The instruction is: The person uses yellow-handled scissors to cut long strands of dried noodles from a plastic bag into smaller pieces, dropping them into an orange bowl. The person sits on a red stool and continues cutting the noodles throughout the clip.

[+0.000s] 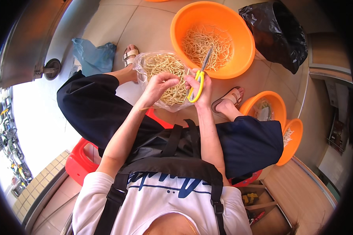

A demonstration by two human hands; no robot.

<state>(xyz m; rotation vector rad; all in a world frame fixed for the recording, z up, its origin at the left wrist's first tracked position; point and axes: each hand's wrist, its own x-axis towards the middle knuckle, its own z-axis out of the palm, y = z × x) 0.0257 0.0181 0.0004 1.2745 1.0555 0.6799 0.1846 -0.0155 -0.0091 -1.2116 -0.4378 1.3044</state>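
Note:
A clear plastic bag (139, 66) full of thin, pale yellow strands, like roots or dried stems, stands between the feet. Over its middle is my left hand (161, 86), its fingers curled with thumb and forefinger close together; whether it pinches a strand cannot be told. My right hand (200, 88), at the bag's right edge, holds scissors with yellow handles (199, 86), their blades pointing up and away over an orange basin (214, 11). Cut strands (207, 44) lie loose in that basin. A short strand end shows near the right fingertips.
A black plastic bag (278, 35) stands right of the large basin. Two smaller orange basins (278, 100) sit beside the right knee. At the left lies a blue plastic bag (95, 57), near a metal fitting. A red stool (79, 158) is under the person.

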